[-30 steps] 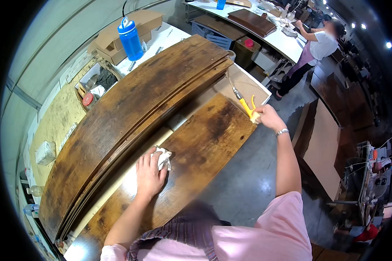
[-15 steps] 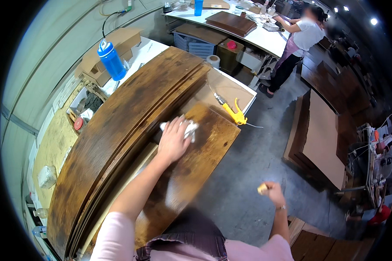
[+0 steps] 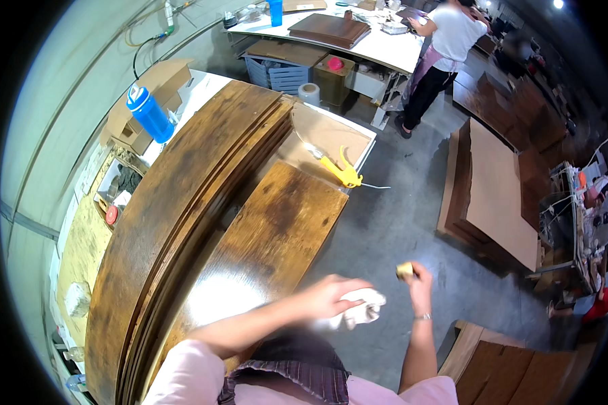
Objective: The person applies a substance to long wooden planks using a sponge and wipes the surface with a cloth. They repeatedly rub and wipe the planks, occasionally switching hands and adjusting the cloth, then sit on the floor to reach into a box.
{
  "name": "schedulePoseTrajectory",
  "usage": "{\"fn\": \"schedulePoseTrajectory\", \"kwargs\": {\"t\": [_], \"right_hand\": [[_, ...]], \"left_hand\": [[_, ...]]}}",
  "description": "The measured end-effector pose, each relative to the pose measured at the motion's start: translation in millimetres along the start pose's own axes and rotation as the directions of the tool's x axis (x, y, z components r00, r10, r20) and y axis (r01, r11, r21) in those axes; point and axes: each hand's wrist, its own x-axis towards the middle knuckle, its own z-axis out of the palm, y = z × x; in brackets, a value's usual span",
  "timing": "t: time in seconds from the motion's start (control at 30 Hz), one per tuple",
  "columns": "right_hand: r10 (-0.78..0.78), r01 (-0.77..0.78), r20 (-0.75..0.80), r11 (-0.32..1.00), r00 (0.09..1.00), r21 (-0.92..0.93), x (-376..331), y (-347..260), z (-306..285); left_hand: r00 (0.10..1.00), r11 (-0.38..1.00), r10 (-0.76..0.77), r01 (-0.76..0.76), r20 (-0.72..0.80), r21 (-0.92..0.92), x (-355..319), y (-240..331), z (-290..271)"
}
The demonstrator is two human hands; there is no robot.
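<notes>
My left hand (image 3: 332, 295) is closed on a crumpled white cloth (image 3: 366, 307), held above the floor just past the near edge of a brown wood-grain board (image 3: 270, 216). To the right, my right hand (image 3: 421, 280) grips a small yellowish block (image 3: 404, 271), perhaps a sponge; its exact kind is unclear. Bright light reflects off the near part of the board. Alongside it on the left lies a stack of long brown panels (image 3: 175, 196). A yellow air blow gun (image 3: 344, 171) rests at the board's far end.
On the left stand a blue bottle (image 3: 150, 116) and an open cardboard box (image 3: 172, 81). A person (image 3: 446, 40) works at a white table (image 3: 378, 50) at the back. Stacked panels topped with cardboard (image 3: 496, 192) stand on the right, more wooden pieces (image 3: 496, 368) at lower right.
My left hand has lifted off the board with the white cloth and swung right and nearer to me. My right hand still grips the yellowish block. The view has shifted slightly.
</notes>
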Motion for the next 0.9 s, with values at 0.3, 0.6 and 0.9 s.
{"fn": "schedulePoseTrajectory", "kwargs": {"t": [0.3,0.6,0.9], "right_hand": [[-0.523,0.524,0.036,0.847,0.852,-0.086,112.1,-139.6,140.0],[-0.557,0.580,0.185,0.807,0.809,-0.106,52.3,-133.0,159.4],[-0.609,0.590,-0.009,0.772,0.793,-0.238,105.5,-137.7,157.0]], "left_hand": [[0.454,0.557,-0.085,0.760,-0.887,0.335,-205.0,9.9,-96.7],[0.567,0.431,0.002,0.743,-0.824,0.512,-204.7,8.0,-81.5],[0.586,0.446,-0.002,0.726,-0.810,0.524,-201.3,7.7,-85.8]]}}
